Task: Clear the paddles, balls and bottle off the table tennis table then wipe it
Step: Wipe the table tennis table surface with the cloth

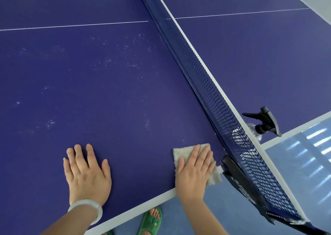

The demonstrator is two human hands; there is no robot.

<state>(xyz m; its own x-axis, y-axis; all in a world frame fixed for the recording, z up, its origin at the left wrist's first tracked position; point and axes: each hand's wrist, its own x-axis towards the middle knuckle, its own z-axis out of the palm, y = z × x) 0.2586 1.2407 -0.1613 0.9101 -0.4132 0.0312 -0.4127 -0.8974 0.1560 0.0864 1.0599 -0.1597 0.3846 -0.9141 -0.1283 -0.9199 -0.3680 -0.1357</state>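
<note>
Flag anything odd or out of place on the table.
White specks dot the table left of the net, not wiped yet. A spray bottle stands beyond the net at the near edge, though the task wants the bottle cleared.

Right hand [194, 168] presses cloth [182, 153] on table [125, 91]; left hand [87, 170] flat.
</note>
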